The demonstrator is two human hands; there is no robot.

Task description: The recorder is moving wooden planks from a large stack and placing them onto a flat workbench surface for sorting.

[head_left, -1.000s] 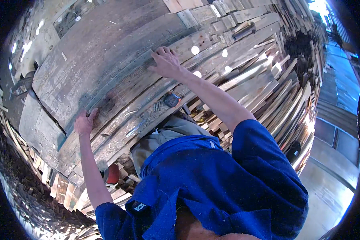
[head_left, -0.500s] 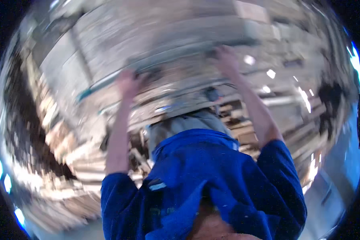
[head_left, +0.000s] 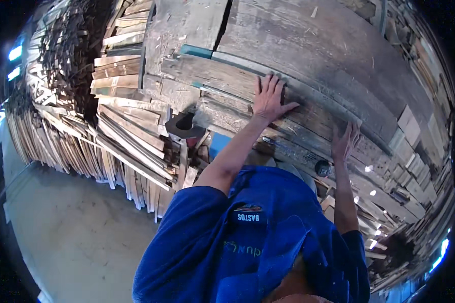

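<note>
My left hand [head_left: 269,103] lies with spread fingers on a weathered wooden plank [head_left: 212,73] across the bench. Its fingertips reach a long narrow wooden strip [head_left: 308,90] along the plank's far edge. My right hand [head_left: 343,144] rests farther along to the right, thumb apart from its fingers, which touch the wood beside the strip. Whether those fingers press on the strip or only lie beside it is hard to see. A teal-painted wood end [head_left: 196,51] shows at the strip's left.
Stacked wooden slats [head_left: 131,136] stand left of the bench, beside a concrete floor [head_left: 86,227]. A dark funnel-like piece [head_left: 184,126] sits at the bench's near edge. A round dark object [head_left: 322,168] lies near my right wrist. Short wood blocks [head_left: 412,171] are at right.
The view has turned and sharpened from a blur. My hands, earlier at a long teal-edged piece, now rest on the wood, the left one spread flat. How the wood moved is unclear.
</note>
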